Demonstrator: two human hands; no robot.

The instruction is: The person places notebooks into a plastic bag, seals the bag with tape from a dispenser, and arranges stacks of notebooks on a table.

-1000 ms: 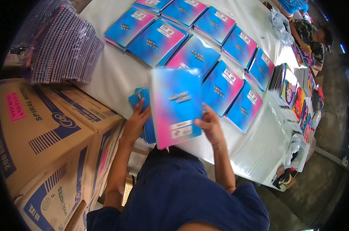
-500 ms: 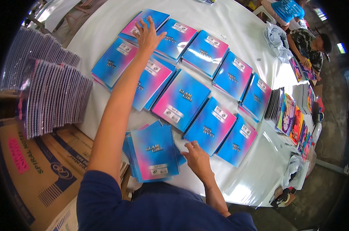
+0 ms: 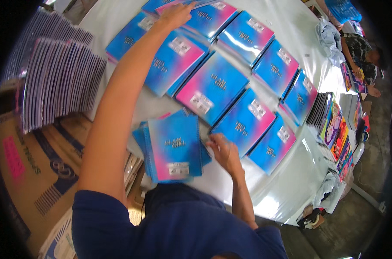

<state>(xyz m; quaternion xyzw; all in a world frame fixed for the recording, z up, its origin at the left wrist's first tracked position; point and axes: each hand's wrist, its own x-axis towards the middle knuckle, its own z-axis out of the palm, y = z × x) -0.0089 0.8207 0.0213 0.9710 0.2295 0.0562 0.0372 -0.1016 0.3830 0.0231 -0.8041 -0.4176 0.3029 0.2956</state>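
At the far side of the table my left hand [image 3: 176, 16] is closed on the edge of a pink-and-blue spiral notebook [image 3: 201, 4], lifted and tilted above the far rows; much of it is cut off by the picture's top edge. My right hand [image 3: 225, 153] hovers close to me, its fingers loosely curled and somewhat blurred, with nothing visible in them. Just left of it lies a fanned stack of blue-and-pink spiral notebooks [image 3: 173, 146] at the table's near edge. Two slanting rows of similar notebook piles [image 3: 213, 88] cover the middle.
Tall stacks of spiral notebooks [image 3: 60, 82] stand at the left, above brown cardboard boxes [image 3: 27, 172]. Colourful notebooks [image 3: 334, 125] and crumpled plastic [image 3: 330, 190] lie along the white table's [image 3: 286, 190] right side. Another person [image 3: 360, 56] works at the far right.
My left hand has gone from spread fingers over the far-left pile to gripping a notebook, raised and farther right. My right hand stays beside the near stack. The whole view has shifted.
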